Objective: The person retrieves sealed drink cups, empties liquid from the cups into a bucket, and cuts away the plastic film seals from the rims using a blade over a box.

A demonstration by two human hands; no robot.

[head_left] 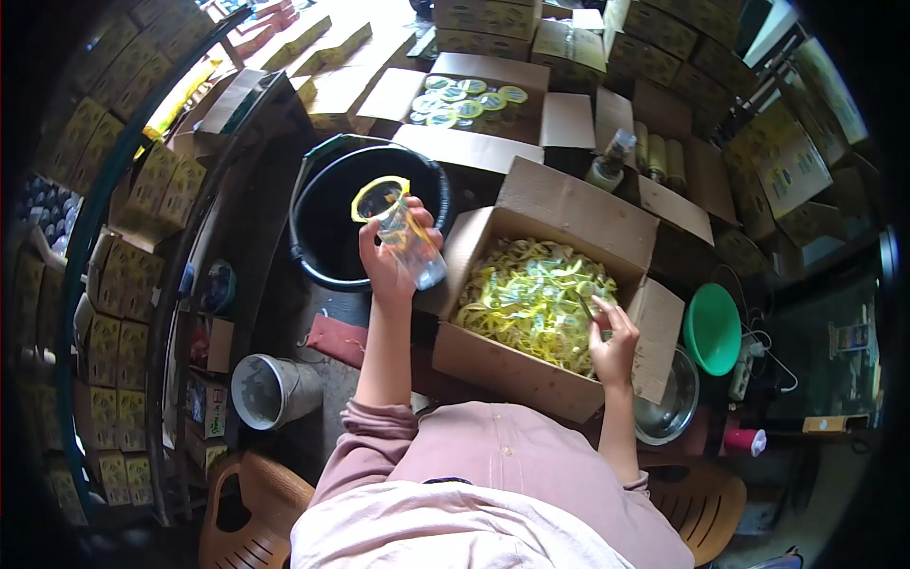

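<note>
Between the fingers of the left hand sits a clear cup with a yellow rim, tilted and gripped round its side. Just beyond those fingers stands a black bucket; to their right, a cardboard box holds yellow strips. Above the strips, the right hand's fingers are narrowly bent; whether they pinch something I cannot tell. Right of them is a green bowl.

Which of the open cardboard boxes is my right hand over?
The box nearest you, heaped with yellow-green strips beneath your right hand. The one farther back holds round yellow-rimmed containers instead.
</note>
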